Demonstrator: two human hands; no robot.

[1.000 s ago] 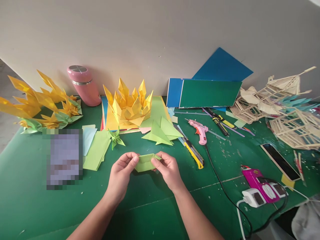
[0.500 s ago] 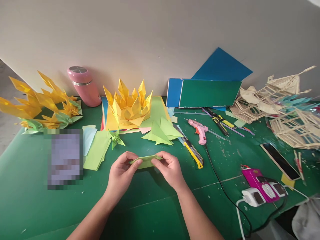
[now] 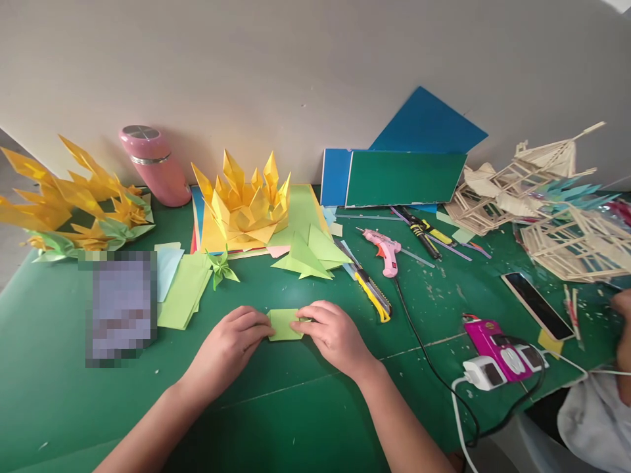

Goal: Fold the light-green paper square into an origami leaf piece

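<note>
A small folded piece of light green paper (image 3: 284,326) lies flat at the table's front middle, between both hands. My left hand (image 3: 235,343) has its fingers drawn together on the paper's left end. At the right end, the fingertips of my right hand (image 3: 331,336) pinch and press the paper's edge. Just beyond, a green paper flower (image 3: 223,268) stands beside a stack of green paper sheets (image 3: 183,290). Several folded green pointed pieces (image 3: 311,255) lie past my right hand, in front of a yellow paper lotus (image 3: 249,213).
To the right are a yellow utility knife (image 3: 373,297), a pink glue gun (image 3: 382,249) with its cord, a magenta power strip (image 3: 500,348) and a phone (image 3: 537,305). Stick models (image 3: 576,243) stand far right. A pink flask (image 3: 155,164) stands back left. Another person's arm (image 3: 624,341) shows at right.
The folded green paper has gone from being held up between my fingers to lying flat on the table. My hands have turned palm-down over its ends. Another person's arm has appeared at right.
</note>
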